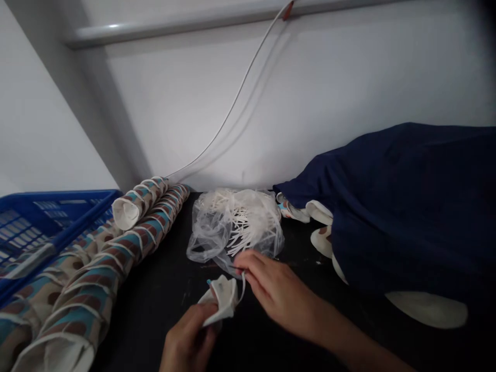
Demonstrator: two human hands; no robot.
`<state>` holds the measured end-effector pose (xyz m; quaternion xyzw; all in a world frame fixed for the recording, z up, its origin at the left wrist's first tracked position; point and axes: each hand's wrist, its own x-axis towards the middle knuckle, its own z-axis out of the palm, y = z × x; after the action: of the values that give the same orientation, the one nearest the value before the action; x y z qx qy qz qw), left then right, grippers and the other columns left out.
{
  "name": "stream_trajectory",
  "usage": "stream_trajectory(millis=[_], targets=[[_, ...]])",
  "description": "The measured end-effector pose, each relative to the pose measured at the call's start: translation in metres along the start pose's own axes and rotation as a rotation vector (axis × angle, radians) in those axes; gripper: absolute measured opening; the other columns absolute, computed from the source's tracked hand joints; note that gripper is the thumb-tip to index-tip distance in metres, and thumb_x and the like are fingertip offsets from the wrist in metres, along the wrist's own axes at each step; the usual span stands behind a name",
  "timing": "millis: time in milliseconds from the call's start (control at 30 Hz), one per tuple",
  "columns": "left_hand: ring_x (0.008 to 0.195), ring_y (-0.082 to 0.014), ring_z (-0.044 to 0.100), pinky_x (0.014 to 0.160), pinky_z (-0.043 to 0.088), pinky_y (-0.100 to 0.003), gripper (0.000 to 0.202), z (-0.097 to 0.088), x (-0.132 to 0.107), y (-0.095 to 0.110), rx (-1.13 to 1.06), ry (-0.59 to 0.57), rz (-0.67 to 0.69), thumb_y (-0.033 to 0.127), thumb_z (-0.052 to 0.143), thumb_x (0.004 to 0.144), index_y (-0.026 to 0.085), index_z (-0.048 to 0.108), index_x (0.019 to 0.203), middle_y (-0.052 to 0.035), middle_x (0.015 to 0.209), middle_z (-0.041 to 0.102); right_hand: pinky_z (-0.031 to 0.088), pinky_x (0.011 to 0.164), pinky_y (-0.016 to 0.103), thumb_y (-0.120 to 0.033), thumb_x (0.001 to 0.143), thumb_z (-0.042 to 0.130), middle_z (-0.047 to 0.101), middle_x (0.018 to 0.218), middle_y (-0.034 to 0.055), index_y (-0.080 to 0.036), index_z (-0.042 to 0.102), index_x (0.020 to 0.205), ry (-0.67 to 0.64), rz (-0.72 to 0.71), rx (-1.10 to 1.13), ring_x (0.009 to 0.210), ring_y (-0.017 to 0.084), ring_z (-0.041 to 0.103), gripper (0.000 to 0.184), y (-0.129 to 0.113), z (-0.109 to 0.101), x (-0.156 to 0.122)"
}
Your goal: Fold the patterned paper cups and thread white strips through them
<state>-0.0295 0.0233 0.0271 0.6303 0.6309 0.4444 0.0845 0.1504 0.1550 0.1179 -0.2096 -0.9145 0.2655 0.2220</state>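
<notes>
My left hand (pixel 189 338) is closed around a white paper cup (pixel 221 298), squeezed flat, near the front of the dark table (pixel 155 289). My right hand (pixel 271 289) reaches over from the right, its fingertips pinched at the cup's rim, where a thin white strip loops out. Just behind the hands lies a clear plastic bag (pixel 232 225) full of thin white sticks.
Long nested stacks of patterned paper cups (pixel 116 248) lie along the left, beside a blue plastic crate (pixel 42 222). A dark blue cloth (pixel 406 206) covers more white cups (pixel 321 237) on the right. A white cable (pixel 232 103) runs down the wall.
</notes>
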Motion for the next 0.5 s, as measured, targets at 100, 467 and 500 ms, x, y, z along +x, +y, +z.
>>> stream_trajectory(millis=[100,467,500], targets=[[0.093,-0.0148,0.072,0.08,0.054,-0.018,0.034,0.002,-0.004,-0.001,0.015,-0.092,0.258,0.005,0.052,0.085,0.026,0.063,0.109,-0.0046,0.101,0.074,0.05,0.08,0.021,-0.002,0.086,0.055,0.064,0.119,0.0055,-0.016,0.054,0.122,-0.2,-0.006,0.283,0.095,0.012,0.063,0.038,0.026,-0.003,0.018],[0.092,-0.0199,0.073,0.074,0.057,-0.022,0.017,0.024,-0.029,-0.027,-0.081,0.241,0.042,0.032,0.065,0.086,0.03,0.074,0.099,-0.0043,0.106,0.076,0.048,0.061,0.022,-0.017,0.089,0.061,0.074,0.093,0.0043,-0.018,0.065,0.103,0.091,-0.417,-0.044,0.074,0.018,0.067,0.014,0.007,0.066,-0.041],[0.09,-0.0221,0.073,0.071,0.058,-0.023,0.017,0.026,-0.032,-0.022,-0.117,0.272,-0.117,0.042,0.069,0.081,0.029,0.076,0.088,-0.0044,0.104,0.076,0.048,0.06,0.02,-0.018,0.087,0.065,0.075,0.095,0.0037,-0.018,0.065,0.106,0.038,-0.329,0.07,0.074,0.017,0.068,0.019,0.008,0.065,-0.042]])
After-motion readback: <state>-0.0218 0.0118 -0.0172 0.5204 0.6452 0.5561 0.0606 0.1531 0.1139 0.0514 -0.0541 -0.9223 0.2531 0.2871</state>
